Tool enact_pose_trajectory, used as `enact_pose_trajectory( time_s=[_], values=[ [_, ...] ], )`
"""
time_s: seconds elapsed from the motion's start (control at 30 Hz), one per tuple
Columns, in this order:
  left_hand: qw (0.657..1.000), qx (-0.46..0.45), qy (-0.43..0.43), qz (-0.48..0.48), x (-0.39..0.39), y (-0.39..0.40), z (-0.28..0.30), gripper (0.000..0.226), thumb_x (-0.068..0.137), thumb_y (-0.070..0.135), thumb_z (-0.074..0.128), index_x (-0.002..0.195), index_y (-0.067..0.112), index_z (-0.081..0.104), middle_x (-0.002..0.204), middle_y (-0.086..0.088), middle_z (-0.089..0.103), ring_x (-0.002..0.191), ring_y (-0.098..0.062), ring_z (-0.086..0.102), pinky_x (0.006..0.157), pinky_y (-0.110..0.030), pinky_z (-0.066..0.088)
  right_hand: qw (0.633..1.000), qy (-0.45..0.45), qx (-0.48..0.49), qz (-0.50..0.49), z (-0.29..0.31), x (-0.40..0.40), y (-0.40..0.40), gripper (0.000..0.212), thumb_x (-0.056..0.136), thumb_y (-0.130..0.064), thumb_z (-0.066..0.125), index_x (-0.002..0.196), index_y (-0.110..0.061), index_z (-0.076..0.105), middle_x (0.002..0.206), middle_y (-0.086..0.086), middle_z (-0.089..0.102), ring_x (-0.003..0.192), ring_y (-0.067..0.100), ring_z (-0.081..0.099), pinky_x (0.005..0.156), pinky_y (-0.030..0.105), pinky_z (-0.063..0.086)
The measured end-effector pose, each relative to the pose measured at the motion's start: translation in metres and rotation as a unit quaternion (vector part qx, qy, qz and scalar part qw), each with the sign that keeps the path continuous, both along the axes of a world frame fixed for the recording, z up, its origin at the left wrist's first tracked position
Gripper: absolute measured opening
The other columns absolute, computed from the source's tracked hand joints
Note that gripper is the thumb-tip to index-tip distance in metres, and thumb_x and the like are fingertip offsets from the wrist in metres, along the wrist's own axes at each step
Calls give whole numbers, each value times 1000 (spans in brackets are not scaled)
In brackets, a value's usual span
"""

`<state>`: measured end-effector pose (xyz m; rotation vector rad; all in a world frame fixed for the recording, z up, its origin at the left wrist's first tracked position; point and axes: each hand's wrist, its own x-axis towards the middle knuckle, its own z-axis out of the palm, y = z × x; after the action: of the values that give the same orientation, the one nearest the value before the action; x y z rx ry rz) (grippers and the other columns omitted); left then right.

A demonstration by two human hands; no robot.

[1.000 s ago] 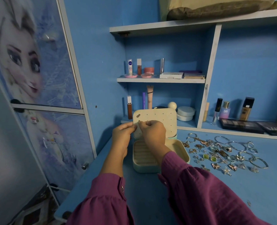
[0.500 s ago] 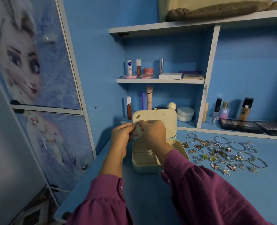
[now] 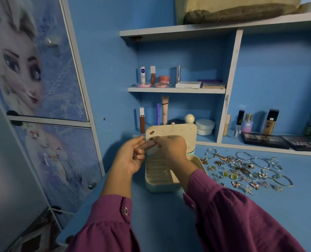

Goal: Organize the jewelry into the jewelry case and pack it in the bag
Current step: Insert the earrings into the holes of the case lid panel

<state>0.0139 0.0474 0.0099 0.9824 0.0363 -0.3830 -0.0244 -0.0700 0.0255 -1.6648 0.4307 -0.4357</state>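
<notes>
head view: blue table [image 3: 169, 215] beneath blue wall shelves [image 3: 176, 90]

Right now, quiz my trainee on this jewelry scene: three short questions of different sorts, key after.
1. True or false: the jewelry case lies open.
2. Where does the loose jewelry lie from the case? A left, B right, C inside.
3. Fill in: a small earring sits in the lid panel's upper ___ corner.

Key: 1 true; 2 B; 3 left. The left hand and right hand work at the lid panel.
</notes>
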Motion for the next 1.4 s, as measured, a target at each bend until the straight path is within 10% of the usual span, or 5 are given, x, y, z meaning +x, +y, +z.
enact_pose_trajectory(
  time_s=[0.4,0.53,0.77,1.07,1.4],
  values=[
    [994,-20,70,-83,-1,12,1,12,94,7,50,92,5,61,90,-19,73,32,-1,35,31,-7,27,999,14,-12,45,-3,-26,1,12,78,-25,72,71,-16,77,73,-2,71,74,16,63,67,32,56],
    [994,-3,81,-77,-3,15,-1,8,92,2,49,86,3,54,84,-21,72,31,-1,36,30,-8,28,995,39,-33,82,-4,-40,-17,10,82,-19,72,83,-9,72,63,-4,58,55,7,48,43,16,37],
    [990,70,58,-112,-10,20,-1,13,91,1,52,94,-3,64,86,-20,73,31,-2,35,30,-7,27,952,105,-277,73,-11,-66,-66,13,83,-26,67,84,-16,76,82,1,70,77,16,62,67,29,51],
    [978,180,19,-105,-13,21,-3,16,89,-4,52,87,2,67,63,0,61,30,-2,33,27,-9,21,939,93,-316,102,-4,-94,-133,10,82,-22,73,72,-20,75,70,-1,69,49,1,51,44,17,39],
    [960,245,-49,-127,-15,23,-2,15,84,-4,59,91,5,69,61,3,61,37,-1,32,30,-10,20,861,173,-426,216,1,-118,-164,6,77,-24,77,81,-29,75,81,-13,70,74,4,63,73,26,55]
  ],
)
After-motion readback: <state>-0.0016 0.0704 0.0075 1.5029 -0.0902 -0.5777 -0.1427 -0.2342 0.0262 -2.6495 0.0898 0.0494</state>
